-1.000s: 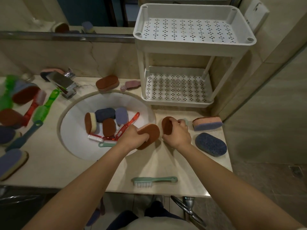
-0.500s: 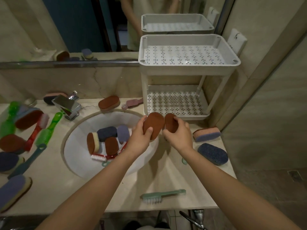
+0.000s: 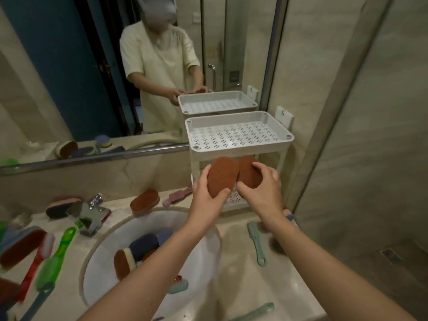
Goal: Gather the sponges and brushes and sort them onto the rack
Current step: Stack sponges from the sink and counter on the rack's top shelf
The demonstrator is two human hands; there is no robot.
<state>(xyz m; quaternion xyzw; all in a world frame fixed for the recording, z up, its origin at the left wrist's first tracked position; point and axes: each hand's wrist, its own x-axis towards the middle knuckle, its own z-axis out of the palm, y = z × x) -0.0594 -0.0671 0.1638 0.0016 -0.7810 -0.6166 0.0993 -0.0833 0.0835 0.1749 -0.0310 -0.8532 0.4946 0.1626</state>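
My left hand [image 3: 206,200] grips a brown oval sponge [image 3: 221,176], held upright. Beside it my right hand [image 3: 260,193] grips a second brown oval sponge [image 3: 247,172]. Both sponges are raised in front of the white two-tier rack [image 3: 238,144], level with the gap between its perforated top tray and its lower shelf [image 3: 234,200]. The top tray holds nothing. More sponges [image 3: 139,249] and brushes lie in the round sink [image 3: 203,256]. A brown sponge [image 3: 144,201] and a pink brush [image 3: 177,197] rest behind the sink.
A chrome tap [image 3: 89,214] stands left of the sink. Green and red brushes [image 3: 53,258] and several sponges crowd the left counter. Mint brushes [image 3: 256,242] lie on the right counter. A mirror [image 3: 92,77] backs the counter; a tiled wall [image 3: 347,135] closes the right.
Both hands lifted the two brown sponges off the counter and carried them up to the rack's front. The head view tilted upward, showing more mirror.
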